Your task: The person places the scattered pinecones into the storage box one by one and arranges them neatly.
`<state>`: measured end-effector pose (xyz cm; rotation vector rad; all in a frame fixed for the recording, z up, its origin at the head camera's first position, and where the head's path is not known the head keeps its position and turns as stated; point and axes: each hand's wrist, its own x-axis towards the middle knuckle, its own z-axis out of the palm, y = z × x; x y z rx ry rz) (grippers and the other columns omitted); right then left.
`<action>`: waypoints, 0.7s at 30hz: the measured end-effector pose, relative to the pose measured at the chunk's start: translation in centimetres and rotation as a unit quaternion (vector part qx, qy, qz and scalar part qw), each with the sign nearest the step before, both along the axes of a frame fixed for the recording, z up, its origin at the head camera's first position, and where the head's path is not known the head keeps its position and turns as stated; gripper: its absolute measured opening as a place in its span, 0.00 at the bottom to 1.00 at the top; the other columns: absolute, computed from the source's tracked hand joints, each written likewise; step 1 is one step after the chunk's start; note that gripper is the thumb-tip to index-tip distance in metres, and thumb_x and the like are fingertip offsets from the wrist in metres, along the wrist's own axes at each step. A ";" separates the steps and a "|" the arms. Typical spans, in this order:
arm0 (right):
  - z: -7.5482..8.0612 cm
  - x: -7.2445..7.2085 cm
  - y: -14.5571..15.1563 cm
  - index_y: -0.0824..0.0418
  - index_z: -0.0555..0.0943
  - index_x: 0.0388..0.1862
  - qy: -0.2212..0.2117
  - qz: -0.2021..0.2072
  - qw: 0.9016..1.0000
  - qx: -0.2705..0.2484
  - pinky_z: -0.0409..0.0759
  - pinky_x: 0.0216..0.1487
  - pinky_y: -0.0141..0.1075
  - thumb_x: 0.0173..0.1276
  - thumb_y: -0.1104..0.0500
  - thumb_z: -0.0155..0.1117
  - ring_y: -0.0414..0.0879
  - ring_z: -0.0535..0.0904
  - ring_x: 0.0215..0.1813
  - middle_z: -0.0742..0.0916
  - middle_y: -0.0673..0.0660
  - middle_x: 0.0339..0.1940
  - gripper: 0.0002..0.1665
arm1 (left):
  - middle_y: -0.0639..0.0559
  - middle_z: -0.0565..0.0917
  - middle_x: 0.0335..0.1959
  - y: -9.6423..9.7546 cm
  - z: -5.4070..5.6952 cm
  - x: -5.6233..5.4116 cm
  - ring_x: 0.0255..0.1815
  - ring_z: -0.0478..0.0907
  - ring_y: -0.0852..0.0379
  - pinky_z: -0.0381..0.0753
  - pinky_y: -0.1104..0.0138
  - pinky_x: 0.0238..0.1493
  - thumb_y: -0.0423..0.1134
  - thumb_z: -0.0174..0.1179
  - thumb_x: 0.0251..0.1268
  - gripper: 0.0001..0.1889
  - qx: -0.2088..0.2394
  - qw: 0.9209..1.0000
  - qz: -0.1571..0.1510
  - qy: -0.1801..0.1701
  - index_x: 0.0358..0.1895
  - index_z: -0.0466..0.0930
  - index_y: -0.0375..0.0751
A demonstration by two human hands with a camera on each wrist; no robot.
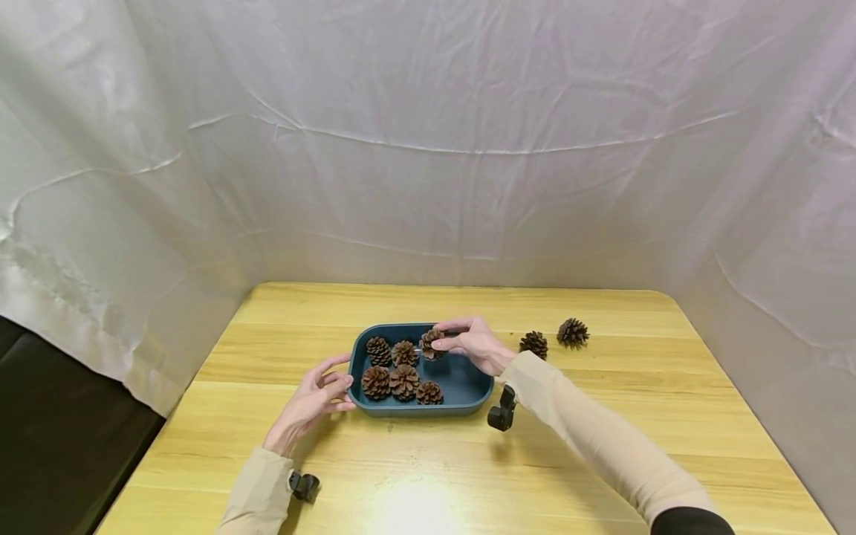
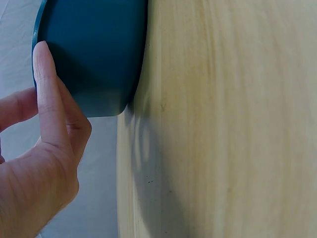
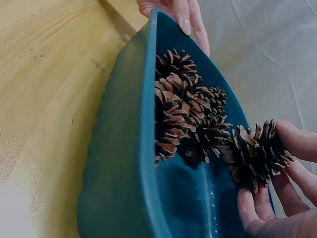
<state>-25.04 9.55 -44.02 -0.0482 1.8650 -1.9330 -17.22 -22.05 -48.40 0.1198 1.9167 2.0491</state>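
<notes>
A dark teal plastic bin (image 1: 461, 407) sits on the table with several brown pinecones (image 1: 404, 381) grouped in its left half. My left hand (image 1: 314, 400) holds the bin's left end, its thumb at the rim and other fingers along the outer wall. In the left wrist view the left hand (image 2: 42, 148) shows against the bin's end wall (image 2: 94, 64). Between thumb and fingertips, my right hand (image 1: 473, 345) pinches one pinecone (image 1: 432, 344) over the bin, right of the others. The right wrist view shows that pinecone (image 3: 255, 156) near the far rim.
Two more pinecones lie on the wooden table (image 1: 414, 475) right of the bin: one (image 1: 533, 344) beside the right wrist, another (image 1: 573, 334) farther right. A pale cloth curtain (image 1: 468, 186) hangs behind and at both sides. Something dark (image 1: 60, 438) stands at the lower left.
</notes>
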 end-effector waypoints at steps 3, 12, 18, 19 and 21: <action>-0.3 0.0 -0.1 0.73 0.75 0.66 0.003 -0.003 1.000 0.002 0.69 0.79 0.55 0.64 0.73 0.67 0.61 0.74 0.71 0.75 0.68 0.72 0.29 | 0.53 0.81 0.42 0.1 0.0 0.0 0.30 0.81 0.63 0.92 0.69 0.41 0.30 0.52 0.76 0.33 0.001 1.000 0.001 -0.001 0.79 0.49 0.31; -1.1 0.0 -0.3 0.74 0.76 0.64 0.003 -0.016 1.000 0.013 0.73 0.76 0.52 0.63 0.74 0.68 0.47 0.82 0.54 0.78 0.70 0.68 0.29 | 0.52 0.80 0.42 0.1 0.0 -0.1 0.30 0.81 0.63 0.92 0.69 0.41 0.30 0.52 0.76 0.33 0.003 1.000 0.001 0.001 0.78 0.49 0.31; -1.3 0.1 -0.6 0.74 0.76 0.64 -0.018 -0.036 0.999 0.005 0.71 0.78 0.51 0.61 0.75 0.68 0.51 0.81 0.58 0.78 0.70 0.69 0.30 | 0.52 0.80 0.42 0.1 0.0 -0.1 0.30 0.81 0.63 0.92 0.68 0.41 0.30 0.52 0.76 0.33 0.003 1.000 0.001 0.002 0.78 0.49 0.30; -1.3 0.1 -0.6 0.73 0.76 0.64 -0.022 -0.040 0.999 0.005 0.71 0.78 0.50 0.61 0.75 0.68 0.51 0.81 0.59 0.78 0.69 0.69 0.30 | 0.52 0.80 0.42 0.1 0.0 -0.1 0.30 0.81 0.63 0.92 0.67 0.41 0.30 0.52 0.76 0.33 0.002 1.000 0.000 0.002 0.78 0.49 0.30; -1.4 0.1 -0.7 0.72 0.77 0.64 -0.028 -0.048 0.998 0.004 0.71 0.78 0.50 0.61 0.75 0.68 0.50 0.82 0.58 0.78 0.69 0.69 0.30 | 0.52 0.80 0.42 0.1 0.1 -0.1 0.30 0.81 0.63 0.92 0.67 0.41 0.30 0.52 0.76 0.33 0.001 1.000 0.001 0.001 0.78 0.49 0.30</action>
